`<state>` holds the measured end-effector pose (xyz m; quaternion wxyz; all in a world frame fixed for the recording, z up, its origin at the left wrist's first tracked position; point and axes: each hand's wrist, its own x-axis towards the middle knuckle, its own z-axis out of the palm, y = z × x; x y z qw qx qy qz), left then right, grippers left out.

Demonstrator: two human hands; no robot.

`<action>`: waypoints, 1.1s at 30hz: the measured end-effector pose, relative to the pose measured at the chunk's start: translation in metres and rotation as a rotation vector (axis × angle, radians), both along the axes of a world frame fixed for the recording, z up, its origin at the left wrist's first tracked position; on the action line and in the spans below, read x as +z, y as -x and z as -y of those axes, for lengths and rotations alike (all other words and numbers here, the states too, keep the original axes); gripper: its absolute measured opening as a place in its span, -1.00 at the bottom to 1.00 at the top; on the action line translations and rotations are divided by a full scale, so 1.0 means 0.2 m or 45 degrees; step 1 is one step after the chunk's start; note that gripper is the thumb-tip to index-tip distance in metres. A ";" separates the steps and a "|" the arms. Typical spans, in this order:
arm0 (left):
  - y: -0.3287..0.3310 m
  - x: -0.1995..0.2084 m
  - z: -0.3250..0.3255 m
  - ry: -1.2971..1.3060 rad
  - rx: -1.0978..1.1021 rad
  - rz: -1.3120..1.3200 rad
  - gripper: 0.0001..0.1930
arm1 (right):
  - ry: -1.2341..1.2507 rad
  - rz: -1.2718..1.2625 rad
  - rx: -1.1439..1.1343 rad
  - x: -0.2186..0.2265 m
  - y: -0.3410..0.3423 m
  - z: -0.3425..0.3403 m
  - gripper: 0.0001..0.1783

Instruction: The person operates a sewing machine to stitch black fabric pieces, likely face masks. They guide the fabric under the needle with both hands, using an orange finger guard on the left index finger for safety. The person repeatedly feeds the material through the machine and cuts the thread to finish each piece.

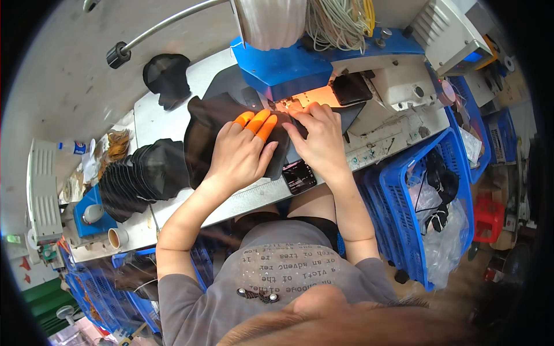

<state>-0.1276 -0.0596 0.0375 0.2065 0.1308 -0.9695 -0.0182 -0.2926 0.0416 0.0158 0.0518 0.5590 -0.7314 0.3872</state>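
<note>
Under the blue head of a sewing machine (283, 72), a black fabric piece (202, 130) lies on the machine bed, its right edge by the lit needle area. My left hand (239, 150) rests flat on that piece, fingers stretched toward the needle, with orange finger covers on several of them. From the other side, my right hand (320, 135) has its fingers bent and its thumb at the piece's right edge, close to the needle. Its fingertips are partly lost in the bright light, so the grip shows only in part.
A stack of black shaped pieces (144, 176) stands left on the table (242, 202); another black piece (166, 75) lies behind. A phone (299, 176) sits at the front edge. Right are blue baskets (392, 213) and a red stool (488, 219). A cup (118, 237) is left.
</note>
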 end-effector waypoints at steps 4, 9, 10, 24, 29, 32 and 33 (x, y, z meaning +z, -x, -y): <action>0.03 -0.01 0.06 -0.003 -0.021 0.016 -0.60 | -0.036 0.118 -0.030 -0.01 0.02 0.04 -0.74; 0.06 0.05 0.10 -0.038 -0.016 0.136 -0.57 | -0.092 0.206 -0.004 -0.02 0.04 0.08 -0.74; 0.07 0.07 0.10 -0.052 -0.012 0.161 -0.57 | -0.103 0.209 0.009 -0.02 0.05 0.08 -0.74; 0.09 0.07 0.32 0.001 -0.241 0.243 -0.57 | 0.003 0.172 0.023 -0.03 0.05 0.08 -0.77; 0.09 0.09 0.35 -0.057 -0.249 0.321 -0.58 | 0.044 0.279 0.025 -0.03 0.06 0.01 -0.82; 0.08 0.08 0.35 -0.011 -0.207 0.389 -0.60 | 0.122 0.273 0.072 -0.02 0.07 -0.01 -0.83; 0.07 0.07 0.36 0.032 -0.208 0.396 -0.61 | 0.132 0.282 0.083 -0.02 0.07 -0.02 -0.84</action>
